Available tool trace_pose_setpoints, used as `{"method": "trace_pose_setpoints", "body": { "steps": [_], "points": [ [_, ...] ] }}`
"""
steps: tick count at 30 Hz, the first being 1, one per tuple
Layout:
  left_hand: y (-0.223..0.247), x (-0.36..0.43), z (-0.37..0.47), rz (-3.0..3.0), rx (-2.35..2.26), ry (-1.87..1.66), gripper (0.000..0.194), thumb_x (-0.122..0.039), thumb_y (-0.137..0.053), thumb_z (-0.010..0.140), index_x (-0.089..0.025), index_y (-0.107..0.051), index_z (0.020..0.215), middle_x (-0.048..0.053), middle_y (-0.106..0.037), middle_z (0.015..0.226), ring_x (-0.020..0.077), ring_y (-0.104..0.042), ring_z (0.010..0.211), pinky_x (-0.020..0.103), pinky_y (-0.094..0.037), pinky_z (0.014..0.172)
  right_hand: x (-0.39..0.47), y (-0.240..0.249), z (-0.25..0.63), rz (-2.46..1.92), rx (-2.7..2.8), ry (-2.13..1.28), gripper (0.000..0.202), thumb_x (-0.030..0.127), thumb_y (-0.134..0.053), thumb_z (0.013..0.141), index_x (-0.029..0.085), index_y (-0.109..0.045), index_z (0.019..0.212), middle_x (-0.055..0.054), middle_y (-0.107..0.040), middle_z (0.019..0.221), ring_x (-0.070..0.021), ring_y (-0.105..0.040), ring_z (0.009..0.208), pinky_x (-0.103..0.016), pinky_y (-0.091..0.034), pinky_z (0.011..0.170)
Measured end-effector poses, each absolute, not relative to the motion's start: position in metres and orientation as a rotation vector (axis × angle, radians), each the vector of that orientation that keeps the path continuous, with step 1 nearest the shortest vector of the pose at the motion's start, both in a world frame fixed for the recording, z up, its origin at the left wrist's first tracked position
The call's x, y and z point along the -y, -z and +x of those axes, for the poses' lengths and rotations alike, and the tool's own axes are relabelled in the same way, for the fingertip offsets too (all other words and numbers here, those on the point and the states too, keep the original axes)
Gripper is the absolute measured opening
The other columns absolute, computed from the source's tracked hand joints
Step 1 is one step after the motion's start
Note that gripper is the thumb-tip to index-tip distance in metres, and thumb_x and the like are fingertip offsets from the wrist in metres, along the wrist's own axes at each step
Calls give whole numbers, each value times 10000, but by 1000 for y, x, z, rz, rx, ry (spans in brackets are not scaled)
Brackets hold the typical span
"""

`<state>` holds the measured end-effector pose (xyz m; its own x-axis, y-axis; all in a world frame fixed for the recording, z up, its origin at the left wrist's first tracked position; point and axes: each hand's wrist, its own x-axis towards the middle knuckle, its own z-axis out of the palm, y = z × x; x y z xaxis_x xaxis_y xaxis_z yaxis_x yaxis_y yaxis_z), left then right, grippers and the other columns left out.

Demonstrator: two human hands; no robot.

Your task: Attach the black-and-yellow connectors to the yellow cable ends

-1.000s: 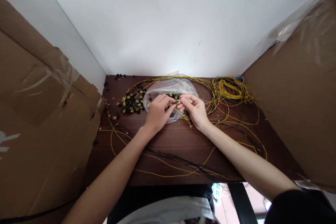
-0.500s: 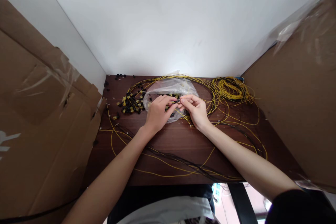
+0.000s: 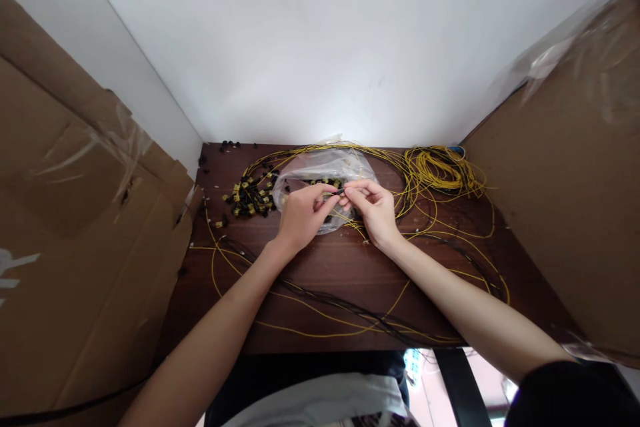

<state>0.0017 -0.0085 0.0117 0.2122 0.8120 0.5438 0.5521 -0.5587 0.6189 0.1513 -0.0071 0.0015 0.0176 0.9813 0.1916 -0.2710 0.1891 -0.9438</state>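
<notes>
Fingertip to fingertip, my left hand [image 3: 303,213] and my right hand [image 3: 374,210] pinch a small dark piece [image 3: 340,192] between them. It looks like a black connector or wire end, but the fingers cover most of it. Both hands are over a clear plastic bag [image 3: 320,167] that holds black and yellow connectors. Left of the bag lies a heap of black connectors with yellow parts [image 3: 250,197]. Yellow and black wires [image 3: 357,230] run beside and under my right hand.
A coil of yellow wire [image 3: 435,170] rests at the back right of the brown table [image 3: 325,263]. Loose black wires [image 3: 345,307] cross its front. Cardboard stands on the left [image 3: 90,213] and right [image 3: 565,167], with a white wall [image 3: 320,47] behind.
The hands stay almost in place, with only slight finger movement around the small dark piece. Nothing else has visibly moved.
</notes>
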Motion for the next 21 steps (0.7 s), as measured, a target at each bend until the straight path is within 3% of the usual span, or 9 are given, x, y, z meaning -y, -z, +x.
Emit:
{"method": "trace_pose_setpoints", "body": {
  "steps": [5,14,21],
  "points": [
    [-13,9,2,2197,-1293,-1268,114,-237,-590,810,-169,-660,868,-48,-458,498,98,-440,480,233,-333,498,7,-1,151,-866,1091,-1203,190,324,-726,675,184,-651,779,6,-648,639,-119,-615,589,-261,-516,574],
    [-15,9,3,2234,-1261,-1276,95,-193,-591,801,-153,-652,862,9,-599,711,107,-527,617,229,-396,562,6,-2,151,-867,1057,-1248,204,321,-735,659,177,-640,768,4,-662,634,-122,-629,595,-260,-521,584],
    [-15,9,3,2244,-1266,-1282,87,-182,-598,797,-145,-657,849,10,-610,709,109,-532,620,229,-393,560,3,2,152,-812,1005,-1298,220,327,-724,681,181,-603,793,17,-654,645,-108,-629,560,-228,-513,537]
  ]
}}
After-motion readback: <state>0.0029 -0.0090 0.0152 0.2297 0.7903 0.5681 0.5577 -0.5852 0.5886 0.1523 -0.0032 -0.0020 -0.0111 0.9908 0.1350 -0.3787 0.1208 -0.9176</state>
